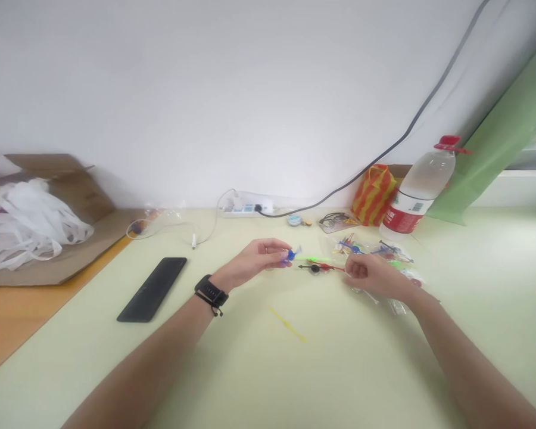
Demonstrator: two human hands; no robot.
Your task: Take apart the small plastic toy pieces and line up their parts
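Between the fingertips of my left hand [268, 255] is a small blue plastic piece [291, 255]. My right hand [375, 275] is closed at the right, its fingers curled by the end of a red spinner pointer [325, 267]; what they hold, if anything, is hidden. A black pointer with a round hub [315, 269] and a bright green pointer [311, 260] lie between the hands. Under and behind my right hand are clear plastic bags of coloured pointers [352, 244]. A thin yellow pointer [287, 324] lies nearer to me on the table [232, 369].
A black oblong case [152, 289] lies at left, near a cardboard box [89, 199] with white plastic straps [31, 226]. Along the wall are a power strip [248, 205] and a white cable [194, 241]. A large water bottle [422, 187] stands at right beside a red-yellow bag [374, 195].
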